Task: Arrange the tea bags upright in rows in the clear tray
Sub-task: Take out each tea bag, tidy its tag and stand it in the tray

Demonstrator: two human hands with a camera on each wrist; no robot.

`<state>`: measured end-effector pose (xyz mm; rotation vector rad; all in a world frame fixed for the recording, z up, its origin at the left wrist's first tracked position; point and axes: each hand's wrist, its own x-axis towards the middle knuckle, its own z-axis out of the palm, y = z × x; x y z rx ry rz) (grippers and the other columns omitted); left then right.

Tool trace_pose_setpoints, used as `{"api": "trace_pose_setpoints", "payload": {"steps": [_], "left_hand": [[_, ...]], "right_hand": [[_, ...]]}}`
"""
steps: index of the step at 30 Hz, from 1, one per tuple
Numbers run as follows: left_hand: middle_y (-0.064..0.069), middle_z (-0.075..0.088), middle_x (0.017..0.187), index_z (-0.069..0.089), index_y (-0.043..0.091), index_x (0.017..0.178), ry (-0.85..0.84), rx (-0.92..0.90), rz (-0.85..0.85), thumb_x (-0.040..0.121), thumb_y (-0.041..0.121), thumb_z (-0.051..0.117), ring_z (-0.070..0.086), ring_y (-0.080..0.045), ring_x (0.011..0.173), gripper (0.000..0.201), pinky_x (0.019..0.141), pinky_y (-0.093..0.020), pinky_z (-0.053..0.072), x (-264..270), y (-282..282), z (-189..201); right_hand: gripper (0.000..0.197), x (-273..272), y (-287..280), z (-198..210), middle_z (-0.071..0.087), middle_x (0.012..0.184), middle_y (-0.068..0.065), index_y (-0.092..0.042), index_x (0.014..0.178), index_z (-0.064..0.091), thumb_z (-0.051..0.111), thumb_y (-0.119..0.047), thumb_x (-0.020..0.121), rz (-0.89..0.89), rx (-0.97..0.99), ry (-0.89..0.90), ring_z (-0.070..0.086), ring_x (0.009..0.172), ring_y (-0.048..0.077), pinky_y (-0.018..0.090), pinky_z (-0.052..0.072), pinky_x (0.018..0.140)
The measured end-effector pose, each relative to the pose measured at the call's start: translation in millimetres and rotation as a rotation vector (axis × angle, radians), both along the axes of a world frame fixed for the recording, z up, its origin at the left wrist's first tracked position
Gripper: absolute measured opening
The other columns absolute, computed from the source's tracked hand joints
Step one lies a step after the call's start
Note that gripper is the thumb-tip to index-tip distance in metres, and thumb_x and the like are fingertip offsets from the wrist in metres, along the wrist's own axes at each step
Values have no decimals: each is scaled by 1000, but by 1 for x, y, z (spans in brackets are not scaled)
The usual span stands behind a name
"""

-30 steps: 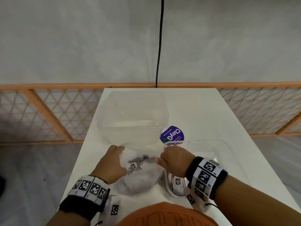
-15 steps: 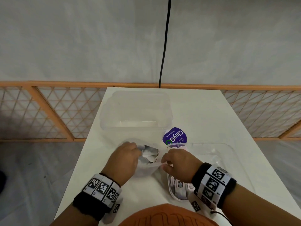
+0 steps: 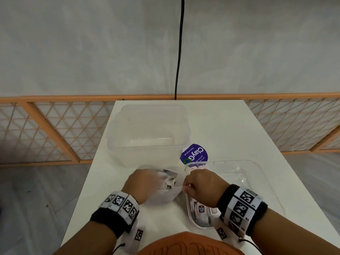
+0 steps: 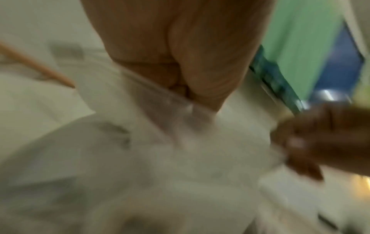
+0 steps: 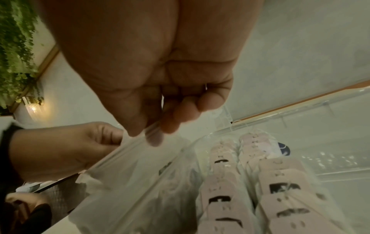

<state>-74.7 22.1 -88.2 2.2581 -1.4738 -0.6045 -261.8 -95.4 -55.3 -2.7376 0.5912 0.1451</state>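
Note:
A thin clear plastic bag of tea bags lies on the white table between my hands. My left hand grips the bag's left edge, and my right hand pinches its right edge, holding the mouth apart. Tea bags with dark tags show inside the mouth. The clear tray sits to the right, under my right wrist. Two rows of tea bags stand upright in its near left part, seen in the right wrist view.
A larger clear tub stands behind the bag. A purple round label sits between tub and tray. An orange lattice railing runs behind the white table, and a black cable hangs down the wall.
Both hands have drawn closer and lifted the bag's edges, so its mouth now stands open. The head view has shifted slightly.

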Motion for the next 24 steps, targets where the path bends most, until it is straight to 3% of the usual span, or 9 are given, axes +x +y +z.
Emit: {"api": "trace_pose_setpoints", "payload": {"steps": [1,3,6,9,11,14,17,20,24], "left_hand": [[10,66,75,62,28,70,72,-37,42,90,37,61,64,-6,69,21,67,-26,46,2,2,3],[6,57,59,47,19,62,227,-49,112,88,32,65,65,-12,53,35,59,-28,47,2,4,13],[-2,63,69,53,14,71,308,-28,95,84,21,71,67,-14,55,24,59,-31,53,3,4,27],[3,65,76,61,23,75,219,-66,4,76,14,76,59,-3,60,18,62,-20,52,-3,4,41],[7,64,73,61,25,77,206,-147,-21,74,11,76,56,-2,61,21,59,-14,48,-9,4,53],[3,67,74,60,25,83,314,-336,68,75,11,77,51,-2,57,23,56,-14,45,-13,2,65],[3,69,74,65,24,82,379,-428,144,74,17,81,56,-4,59,19,58,-17,49,-12,1,74],[1,70,71,71,21,76,411,-379,130,73,16,82,62,-11,61,12,63,-28,56,-11,2,75],[-3,69,69,71,19,73,395,-374,133,74,11,81,64,-21,63,13,66,-37,56,-13,2,73]], "right_hand": [[28,0,-1,-1,62,97,1,-21,107,67,47,-37,96,-11,-2,-14,58,93,20,24,35,72],[26,2,-1,-2,56,97,-3,-26,111,64,50,-39,94,-44,29,-89,59,92,19,25,40,75],[36,10,1,2,50,110,-8,-29,126,51,57,-40,91,-71,134,-241,54,87,11,27,47,82],[50,21,5,13,53,120,-10,-29,135,44,63,-32,89,-30,210,-318,49,82,2,19,42,79],[42,27,6,16,64,107,-8,-26,129,51,65,-26,89,-20,217,-344,52,78,2,17,42,75],[14,31,4,15,63,72,-13,-20,98,63,69,-20,86,-103,295,-419,56,64,-1,12,39,62],[18,29,0,14,64,68,-8,-25,77,60,76,-16,80,-208,527,-534,58,62,4,20,47,63],[27,26,-3,16,63,62,-10,-27,72,58,77,-9,78,-261,657,-586,57,59,2,16,45,61],[23,24,-4,21,63,62,-9,-24,78,58,75,-9,80,-265,719,-615,56,57,0,12,43,59]]}}
